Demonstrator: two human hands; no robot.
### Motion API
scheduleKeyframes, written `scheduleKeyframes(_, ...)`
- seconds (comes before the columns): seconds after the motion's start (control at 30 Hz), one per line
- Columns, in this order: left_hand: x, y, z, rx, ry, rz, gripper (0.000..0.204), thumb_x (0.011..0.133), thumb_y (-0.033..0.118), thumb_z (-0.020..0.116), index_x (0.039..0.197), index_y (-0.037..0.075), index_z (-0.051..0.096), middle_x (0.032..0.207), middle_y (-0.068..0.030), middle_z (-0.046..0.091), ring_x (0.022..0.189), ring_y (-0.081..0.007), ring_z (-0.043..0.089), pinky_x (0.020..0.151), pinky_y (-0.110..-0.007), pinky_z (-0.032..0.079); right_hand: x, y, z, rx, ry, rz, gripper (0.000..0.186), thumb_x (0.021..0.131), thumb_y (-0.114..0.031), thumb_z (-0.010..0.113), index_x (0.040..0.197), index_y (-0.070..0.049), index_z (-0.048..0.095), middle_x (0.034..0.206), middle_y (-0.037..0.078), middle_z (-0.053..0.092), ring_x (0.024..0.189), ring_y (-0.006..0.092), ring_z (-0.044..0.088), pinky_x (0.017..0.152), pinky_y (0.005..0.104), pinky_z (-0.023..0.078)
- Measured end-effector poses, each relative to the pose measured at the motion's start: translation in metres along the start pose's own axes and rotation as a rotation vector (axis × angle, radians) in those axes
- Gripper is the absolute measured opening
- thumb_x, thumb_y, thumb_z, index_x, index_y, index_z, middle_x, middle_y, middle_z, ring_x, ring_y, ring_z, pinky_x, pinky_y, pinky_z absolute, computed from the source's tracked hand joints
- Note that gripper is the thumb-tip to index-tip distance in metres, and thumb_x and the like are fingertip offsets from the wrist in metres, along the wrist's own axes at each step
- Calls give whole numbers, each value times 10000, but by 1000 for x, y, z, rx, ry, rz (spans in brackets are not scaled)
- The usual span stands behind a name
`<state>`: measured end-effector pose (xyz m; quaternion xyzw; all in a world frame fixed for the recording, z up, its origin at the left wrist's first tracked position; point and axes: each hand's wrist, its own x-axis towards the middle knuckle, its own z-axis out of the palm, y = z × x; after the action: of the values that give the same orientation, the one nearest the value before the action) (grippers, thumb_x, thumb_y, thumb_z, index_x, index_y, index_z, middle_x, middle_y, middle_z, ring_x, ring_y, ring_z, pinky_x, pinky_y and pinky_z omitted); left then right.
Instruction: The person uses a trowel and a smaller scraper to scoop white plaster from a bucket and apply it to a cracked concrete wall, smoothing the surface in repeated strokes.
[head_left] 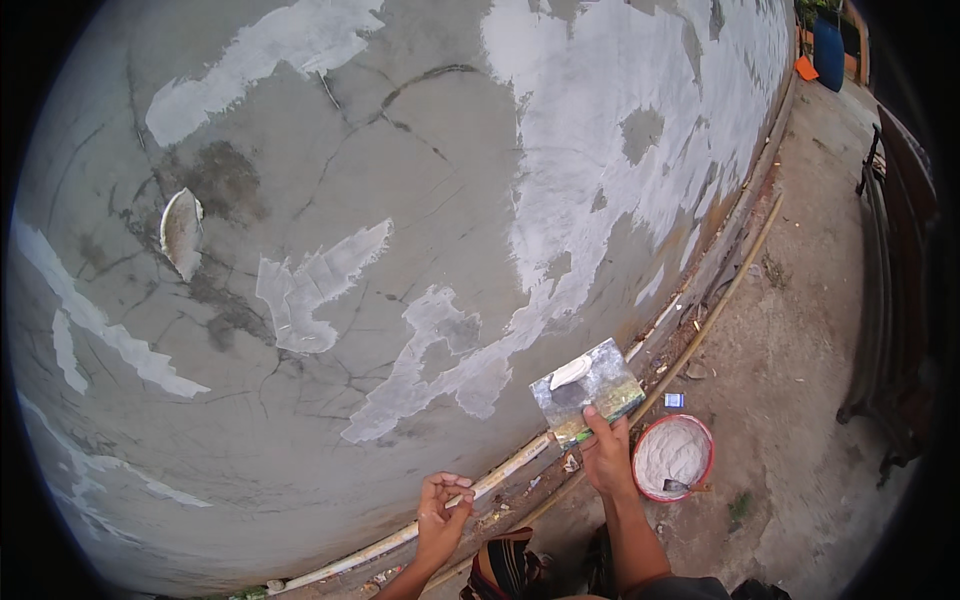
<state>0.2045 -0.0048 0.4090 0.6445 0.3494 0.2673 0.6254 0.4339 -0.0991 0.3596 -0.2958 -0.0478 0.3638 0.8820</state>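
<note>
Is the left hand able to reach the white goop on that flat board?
Probably yes. The left hand looks free, and the white paste lies uncovered on the flat board that the right hand holds nearby. Nothing seems to stand between them.

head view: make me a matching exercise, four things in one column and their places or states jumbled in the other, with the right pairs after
Things
1. flat board
2. red-rimmed bucket
3. bench
4. barrel

Places or states
A. dark brown, at the picture's right side
B. on the ground, holding white paste
C. blue, beside an orange object
D. held in the right hand

Pairs: 1-D, 2-B, 3-A, 4-C
</note>
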Motion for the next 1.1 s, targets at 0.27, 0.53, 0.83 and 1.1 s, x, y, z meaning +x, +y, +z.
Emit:
scheduleKeyframes(0.27,-83,214,-78,531,530,262,234,920,-52,520,1129,35,465,1139,-112,529,1048,-178,544,787,-312,536,2,-90,104,-687,366,-150,303,1002,-287,563,1010,16,583,854,30,562,776,107,467,715,299,418)
scheduleKeyframes(0.53,-113,382,-182,1363,873,733,228,942,9,531,1157,40,460,1259,-140,502,1260,-319,449,1086,-487,335,-19,-103,293,-693,214,-482,316,1031,-213,491,1116,80,574,926,142,635,839,211,581,779,354,464)
scheduleKeyframes(0.83,-101,517,-336,1650,978,1275,273,990,123,522,1217,12,419,1342,-171,490,1306,-322,429,1125,-493,313,-40,-44,380,-969,325,-832,254,1020,-141,509,1109,75,611,919,170,642,772,211,595,698,345,477)
scheduleKeyframes(1.1,-63,563,-360,1612,991,1259,318,1020,332,456,1277,170,360,1482,-108,399,1413,-319,320,1192,-542,255,-41,-25,419,-1034,380,-747,266,968,-88,527,1162,80,600,1072,224,646,922,386,628,806,418,495)
